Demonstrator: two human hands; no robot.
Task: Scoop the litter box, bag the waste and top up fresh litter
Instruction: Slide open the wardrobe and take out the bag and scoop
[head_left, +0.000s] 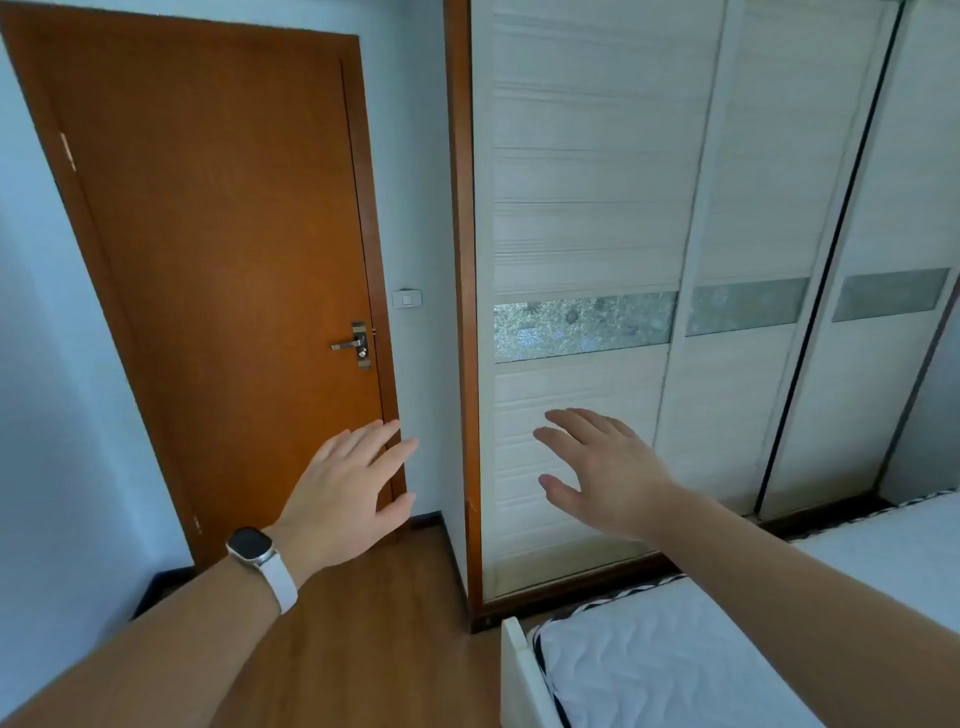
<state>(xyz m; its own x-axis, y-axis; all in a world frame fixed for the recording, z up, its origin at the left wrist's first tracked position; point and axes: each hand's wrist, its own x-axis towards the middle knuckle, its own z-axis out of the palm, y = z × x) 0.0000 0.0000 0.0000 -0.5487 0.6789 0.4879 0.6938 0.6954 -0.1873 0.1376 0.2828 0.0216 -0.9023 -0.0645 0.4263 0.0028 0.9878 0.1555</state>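
Observation:
No litter box, scoop, bag or litter shows in the head view. My left hand (349, 491) is raised in front of me with straight fingers and holds nothing; a watch with a white strap sits on its wrist. My right hand (602, 470) is also held out, palm down, fingers spread and empty. Both hands hover in the air in front of a closed brown door (218, 270) and a white wardrobe (587, 218), touching neither.
The door has a metal lever handle (353, 344), and a light switch (407, 299) sits on the wall beside it. White sliding wardrobe doors fill the right. A bed with a white mattress (675, 660) stands at the lower right. Wooden floor (374, 623) lies below.

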